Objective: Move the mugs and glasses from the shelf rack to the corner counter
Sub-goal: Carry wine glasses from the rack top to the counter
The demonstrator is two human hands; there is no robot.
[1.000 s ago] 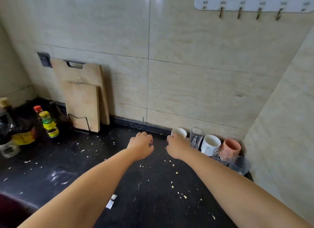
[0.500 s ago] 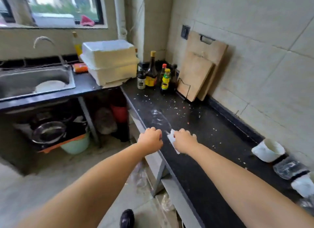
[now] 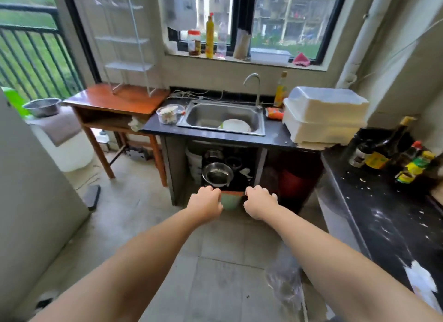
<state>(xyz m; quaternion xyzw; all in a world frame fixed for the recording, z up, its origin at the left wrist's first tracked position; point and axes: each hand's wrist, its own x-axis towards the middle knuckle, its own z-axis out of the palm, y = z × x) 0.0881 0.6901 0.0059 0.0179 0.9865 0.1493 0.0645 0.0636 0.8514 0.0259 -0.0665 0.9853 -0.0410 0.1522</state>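
The white wire shelf rack [image 3: 127, 41] stands on a wooden table [image 3: 115, 101] at the back left; its tiers look bare, though the view is blurred. No mugs or glasses are in view. My left hand [image 3: 206, 203] and my right hand [image 3: 260, 203] hang side by side in mid-air over the floor, in front of the sink cabinet. Both have their fingers curled in and hold nothing. The black counter [image 3: 383, 216] runs along the right edge; its corner end is out of view.
A steel sink [image 3: 215, 116] with a white plate sits under the window. White foam boxes [image 3: 323, 115] and sauce bottles [image 3: 383, 151] crowd the counter's far end. A grey appliance [image 3: 28, 201] fills the left side. Pots sit under the sink.
The view has swung left from the corner with the mugs, past the counter edge, to face the sink and rack. Both hands came off the counter, still holding nothing.
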